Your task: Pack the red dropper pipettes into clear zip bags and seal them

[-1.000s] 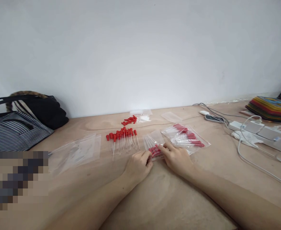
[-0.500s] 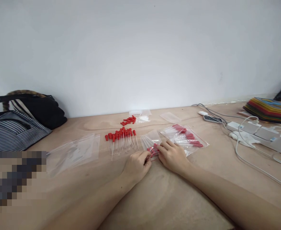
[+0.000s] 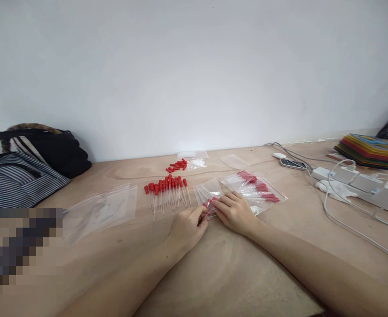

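A small clear zip bag lies flat in front of me, with several red-bulbed glass droppers inside. Its near edge is pinched in the curled fingers of my left hand. My right hand is closed over the bag's right side near the red bulbs, its fingertips partly hidden. Beyond that hand, a larger zip bag holds packed bags of droppers. Left of my hands, loose red-bulbed droppers lie side by side.
Loose red rubber bulbs and thin glass tubes are near the wall. Flat clear bags lie at left, beside a striped bag. A phone, a power strip with cables, and stacked coloured boards occupy the right.
My left fingers have shifted slightly at the bag's near edge, and the right fingers have moved a little. The view has drifted slightly; the other things stay in place.
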A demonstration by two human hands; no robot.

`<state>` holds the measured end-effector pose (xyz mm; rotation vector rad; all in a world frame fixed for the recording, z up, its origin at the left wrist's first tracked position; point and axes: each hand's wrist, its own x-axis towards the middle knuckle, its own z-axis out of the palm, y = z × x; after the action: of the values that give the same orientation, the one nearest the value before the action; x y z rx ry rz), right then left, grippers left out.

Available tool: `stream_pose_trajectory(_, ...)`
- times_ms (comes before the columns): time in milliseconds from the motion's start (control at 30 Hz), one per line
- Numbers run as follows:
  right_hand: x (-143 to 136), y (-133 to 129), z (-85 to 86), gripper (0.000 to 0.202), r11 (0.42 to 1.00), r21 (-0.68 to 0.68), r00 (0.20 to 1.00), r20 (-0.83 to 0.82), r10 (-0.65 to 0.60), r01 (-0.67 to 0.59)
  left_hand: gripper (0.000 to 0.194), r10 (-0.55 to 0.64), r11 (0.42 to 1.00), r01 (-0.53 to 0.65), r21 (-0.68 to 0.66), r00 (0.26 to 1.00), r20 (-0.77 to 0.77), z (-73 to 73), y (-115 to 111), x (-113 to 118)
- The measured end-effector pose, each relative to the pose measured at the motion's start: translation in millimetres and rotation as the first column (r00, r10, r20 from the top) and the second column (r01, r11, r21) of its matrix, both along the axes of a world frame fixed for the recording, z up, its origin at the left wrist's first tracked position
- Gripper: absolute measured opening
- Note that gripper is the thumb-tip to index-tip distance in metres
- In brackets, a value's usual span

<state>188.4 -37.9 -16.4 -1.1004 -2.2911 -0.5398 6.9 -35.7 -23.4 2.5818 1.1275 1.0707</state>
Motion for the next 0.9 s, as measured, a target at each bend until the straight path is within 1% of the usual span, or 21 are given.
stream_pose_trajectory(100,-0.7,-0.4,-0.5,0.021,1.000,0.002,1.000,-0.024,0.008,-0.008,0.015,0.004,1.000,-0.004,-0.003,1.000,0.005,0.9,0.0,-0.2)
stream_pose_trajectory(267,-3.9,-3.9,1.9,0.020,0.998,-0.065,0.998,-0.066,-0.002,-0.002,0.013,0.021,1.000,-0.021,-0.006,1.000,0.001,0.9,-0.4,0.5)
stream_pose_trajectory(467,-10.6,-4.0,-0.6,0.019,0.997,-0.003,0.997,-0.029,-0.071,0.071,0.012,0.025,1.000,-0.025,-0.005,1.000,-0.011,2.0,-0.6,0.3)
stream_pose_trajectory(533,-11.4,-3.4,-0.4,0.020,0.997,-0.010,0.997,-0.017,-0.077,0.077,0.012,0.026,1.000,-0.026,-0.008,1.000,-0.014,3.5,-0.5,-0.1)
stream_pose_trajectory(633,-5.1,-1.2,1.0,0.017,0.995,-0.084,0.997,-0.043,-0.061,0.057,0.013,0.038,0.999,-0.039,-0.013,0.999,-0.020,5.4,-0.3,-0.2)
stream_pose_trajectory(700,4.0,0.3,1.6,0.018,0.987,-0.155,0.995,-0.093,-0.047,0.032,0.015,0.052,0.999,-0.052,-0.011,0.998,-0.031,6.2,-0.2,0.1)
stream_pose_trajectory(767,13.7,1.1,1.7,0.019,0.980,-0.197,0.991,-0.122,-0.049,0.024,0.019,0.053,0.999,-0.054,-0.006,0.997,-0.051,6.9,-0.2,0.6)
stream_pose_trajectory(833,19.8,0.8,1.4,0.017,0.979,-0.192,0.991,-0.104,-0.087,0.066,0.020,0.045,0.999,-0.045,-0.002,0.996,-0.071,7.7,-0.2,1.0)
stream_pose_trajectory(900,20.1,-0.5,1.1,0.017,0.978,-0.155,0.987,-0.058,-0.148,0.138,0.019,0.036,0.999,-0.036,-0.001,0.996,-0.085,8.7,-0.3,1.3)
